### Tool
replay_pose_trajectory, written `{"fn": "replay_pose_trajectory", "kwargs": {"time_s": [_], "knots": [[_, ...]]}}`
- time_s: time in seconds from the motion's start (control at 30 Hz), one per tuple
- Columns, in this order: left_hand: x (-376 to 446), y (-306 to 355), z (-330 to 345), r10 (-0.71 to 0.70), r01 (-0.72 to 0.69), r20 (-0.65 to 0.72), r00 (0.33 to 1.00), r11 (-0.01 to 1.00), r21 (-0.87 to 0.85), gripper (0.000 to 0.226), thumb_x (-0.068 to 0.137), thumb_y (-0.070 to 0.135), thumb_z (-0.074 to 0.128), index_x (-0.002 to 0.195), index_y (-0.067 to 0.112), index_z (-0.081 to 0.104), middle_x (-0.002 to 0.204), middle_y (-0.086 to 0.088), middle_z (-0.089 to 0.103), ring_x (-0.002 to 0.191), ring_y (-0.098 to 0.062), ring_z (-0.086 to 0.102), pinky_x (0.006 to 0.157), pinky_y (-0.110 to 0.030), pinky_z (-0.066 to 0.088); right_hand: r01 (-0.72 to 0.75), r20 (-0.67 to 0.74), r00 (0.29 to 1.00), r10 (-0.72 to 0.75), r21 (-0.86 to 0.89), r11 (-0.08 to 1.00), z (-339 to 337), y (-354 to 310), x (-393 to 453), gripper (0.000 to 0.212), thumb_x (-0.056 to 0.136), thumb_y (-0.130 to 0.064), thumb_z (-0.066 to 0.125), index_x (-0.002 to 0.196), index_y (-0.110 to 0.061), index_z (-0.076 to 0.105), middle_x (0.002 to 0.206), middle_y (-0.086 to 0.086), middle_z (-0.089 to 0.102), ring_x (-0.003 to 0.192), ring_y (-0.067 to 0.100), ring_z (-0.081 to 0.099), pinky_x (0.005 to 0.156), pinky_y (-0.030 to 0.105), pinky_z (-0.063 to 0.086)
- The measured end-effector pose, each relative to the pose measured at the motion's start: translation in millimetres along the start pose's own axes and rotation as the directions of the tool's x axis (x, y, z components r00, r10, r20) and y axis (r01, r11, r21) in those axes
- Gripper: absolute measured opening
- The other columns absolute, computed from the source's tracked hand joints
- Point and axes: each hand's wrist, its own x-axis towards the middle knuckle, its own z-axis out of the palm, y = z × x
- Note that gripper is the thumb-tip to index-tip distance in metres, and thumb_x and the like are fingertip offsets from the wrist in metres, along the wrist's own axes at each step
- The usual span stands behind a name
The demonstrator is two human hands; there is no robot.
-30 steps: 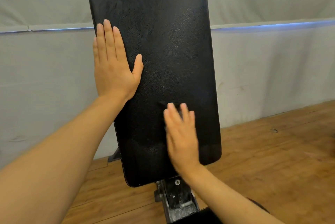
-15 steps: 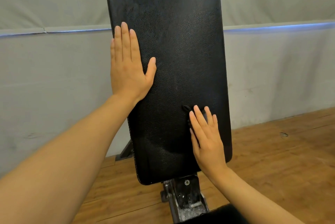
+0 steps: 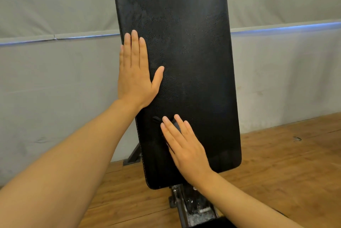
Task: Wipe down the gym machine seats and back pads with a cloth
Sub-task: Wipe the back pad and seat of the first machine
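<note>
Across the frame's centre, upright black back pad (image 3: 184,58), your left hand (image 3: 135,78) flat and open on its left edge, your right hand (image 3: 184,146) lower down, fingers spread, pressing a dark cloth (image 3: 158,119) against the pad, wooden floor (image 3: 286,163) below.

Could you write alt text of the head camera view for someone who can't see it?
Two bare hands press flat on an upright black padded back pad: left hand bracing its left edge, right hand lower, over a dark cloth. Grey wall and wooden floor lie behind.
</note>
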Motion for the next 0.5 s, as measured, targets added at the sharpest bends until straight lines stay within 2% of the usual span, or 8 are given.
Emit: {"fn": "replay_pose_trajectory", "kwargs": {"time_s": [0.1, 0.2, 0.3, 0.37, 0.5], "knots": [[0, 1, 1, -0.005, 0.005, -0.014, 1.000, 1.000, 0.010, 0.077, 0.101, 0.050, 0.028, 0.154, -0.002, 0.008, 0.162, -0.021, 0.003, 0.150, -0.035, -0.001, 0.123, -0.042, -0.001, -0.089, -0.015, 0.996, 0.088, -0.022, 0.996, -12, 25, -8, 0.066, 0.086, 0.000, 0.069, 0.145, -0.007, 0.041, 0.154, 0.008, 0.034, 0.146, 0.031, 0.025, 0.120, 0.044, 0.020], [-1, 2, 2, 0.002, -0.002, -0.036, 0.999, 1.000, -0.002, 0.076, 0.101, 0.048, 0.029, 0.153, -0.004, 0.012, 0.161, -0.023, 0.007, 0.150, -0.037, 0.003, 0.123, -0.044, 0.003, -0.162, -0.074, 0.984, 0.162, 0.013, 0.987, -12, 28, -9, 0.056, 0.093, -0.006, 0.057, 0.146, -0.007, 0.038, 0.155, 0.008, 0.033, 0.147, 0.031, 0.022, 0.121, 0.043, 0.017], [-2, 2, 5, 0.013, -0.014, -0.072, 0.997, 1.000, -0.016, 0.074, 0.101, 0.046, 0.031, 0.152, -0.005, 0.016, 0.160, -0.023, 0.011, 0.149, -0.038, 0.007, 0.123, -0.046, 0.006, -0.226, -0.138, 0.960, 0.242, 0.124, 0.966, -2, 4, -2, 0.050, 0.097, -0.009, 0.048, 0.145, -0.005, 0.038, 0.155, 0.009, 0.034, 0.147, 0.032, 0.020, 0.121, 0.046, 0.015], [-4, 0, 6, 0.013, -0.016, -0.095, 0.995, 0.999, -0.039, 0.071, 0.101, 0.043, 0.034, 0.152, -0.005, 0.019, 0.160, -0.023, 0.014, 0.149, -0.037, 0.009, 0.123, -0.045, 0.007, -0.185, -0.147, 0.967, 0.208, 0.155, 0.970, 9, -21, 3, 0.050, 0.096, -0.008, 0.049, 0.145, -0.006, 0.037, 0.154, 0.009, 0.036, 0.147, 0.032, 0.021, 0.121, 0.045, 0.015], [-8, -3, 7, 0.021, -0.035, -0.109, 0.994, 0.992, -0.123, 0.067, 0.100, 0.036, 0.036, 0.152, -0.004, 0.022, 0.160, -0.021, 0.017, 0.150, -0.035, 0.011, 0.123, -0.043, 0.007, -0.087, -0.088, 0.991, 0.096, 0.107, 0.990, 21, -45, 5, 0.057, 0.092, -0.006, 0.050, 0.147, -0.008, 0.033, 0.155, 0.009, 0.032, 0.147, 0.031, 0.020, 0.122, 0.042, 0.013]]}}
